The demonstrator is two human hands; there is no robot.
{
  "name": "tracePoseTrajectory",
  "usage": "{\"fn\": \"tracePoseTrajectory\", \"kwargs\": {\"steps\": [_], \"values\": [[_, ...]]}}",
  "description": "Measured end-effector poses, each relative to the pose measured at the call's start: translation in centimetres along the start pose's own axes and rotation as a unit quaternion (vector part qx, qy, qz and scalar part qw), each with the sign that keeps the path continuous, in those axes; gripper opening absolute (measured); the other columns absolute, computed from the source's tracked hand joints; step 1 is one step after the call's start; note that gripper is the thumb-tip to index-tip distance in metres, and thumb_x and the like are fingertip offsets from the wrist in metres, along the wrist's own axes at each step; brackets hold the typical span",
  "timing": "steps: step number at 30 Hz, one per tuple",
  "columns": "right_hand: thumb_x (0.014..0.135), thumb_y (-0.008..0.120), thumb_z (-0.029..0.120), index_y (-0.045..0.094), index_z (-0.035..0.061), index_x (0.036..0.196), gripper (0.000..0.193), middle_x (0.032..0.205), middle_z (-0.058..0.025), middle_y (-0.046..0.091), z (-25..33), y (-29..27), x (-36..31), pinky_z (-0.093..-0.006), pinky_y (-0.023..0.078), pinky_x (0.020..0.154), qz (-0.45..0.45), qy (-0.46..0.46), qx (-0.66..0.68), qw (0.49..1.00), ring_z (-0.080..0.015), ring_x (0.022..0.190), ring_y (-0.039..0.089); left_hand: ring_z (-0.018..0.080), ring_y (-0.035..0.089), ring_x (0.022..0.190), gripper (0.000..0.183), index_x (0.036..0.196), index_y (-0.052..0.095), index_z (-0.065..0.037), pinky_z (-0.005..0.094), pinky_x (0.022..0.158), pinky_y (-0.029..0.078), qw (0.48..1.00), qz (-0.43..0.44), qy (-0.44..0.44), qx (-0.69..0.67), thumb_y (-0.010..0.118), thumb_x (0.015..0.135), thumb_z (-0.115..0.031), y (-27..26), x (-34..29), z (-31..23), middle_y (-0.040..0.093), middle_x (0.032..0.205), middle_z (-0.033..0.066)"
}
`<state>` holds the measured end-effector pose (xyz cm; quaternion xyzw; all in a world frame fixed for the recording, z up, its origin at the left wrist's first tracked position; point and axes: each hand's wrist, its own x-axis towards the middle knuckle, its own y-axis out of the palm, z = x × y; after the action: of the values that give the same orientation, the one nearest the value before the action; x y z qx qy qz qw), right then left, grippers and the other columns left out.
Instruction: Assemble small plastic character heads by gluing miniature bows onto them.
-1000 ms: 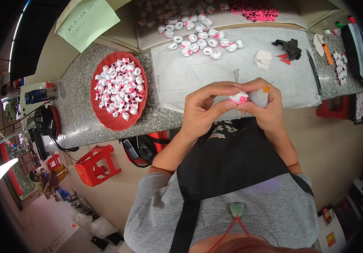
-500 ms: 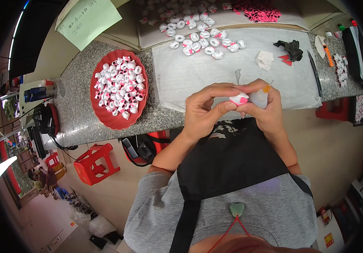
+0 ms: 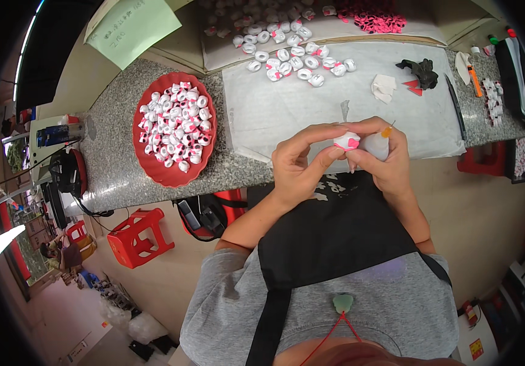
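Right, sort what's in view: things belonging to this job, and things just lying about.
Belongs, by the look of it:
- white-and-pink piece in the left hand
- orange-tipped bottle in the right hand
- probably the loose white pieces, pink parts and red plate

Seemingly just lying about:
- crumpled black item
- orange tool
- red stool

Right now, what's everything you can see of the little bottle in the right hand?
The squeeze bottle is rounded and cloudy white, apparently plastic. An orange collar joins its thin needle, which points up and slightly right in the picture. The right hand curls around the bottle, beside a pink-and-white figure.
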<state>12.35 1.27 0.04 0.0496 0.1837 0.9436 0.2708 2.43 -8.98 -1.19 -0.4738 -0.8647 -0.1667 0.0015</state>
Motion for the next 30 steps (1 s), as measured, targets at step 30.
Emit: {"fn": "tracePoseTrajectory", "kwargs": {"steps": [30], "values": [[0.067,0.043,0.001,0.032,0.001,0.1,0.034,0.092,-0.0103,0.039,-1.8,-2.2,0.4,-0.0232,0.038,0.048,-0.032,-0.042,-0.021,0.998,-0.0137,0.063,0.044,0.0233,0.052,0.071,0.029,0.094,0.053,-0.006,0.0309,0.063,0.041,0.846,-0.116,0.012,0.52,0.06,0.066,-0.005,-8.8,7.8,3.9,0.055,0.081,0.0116]]}}
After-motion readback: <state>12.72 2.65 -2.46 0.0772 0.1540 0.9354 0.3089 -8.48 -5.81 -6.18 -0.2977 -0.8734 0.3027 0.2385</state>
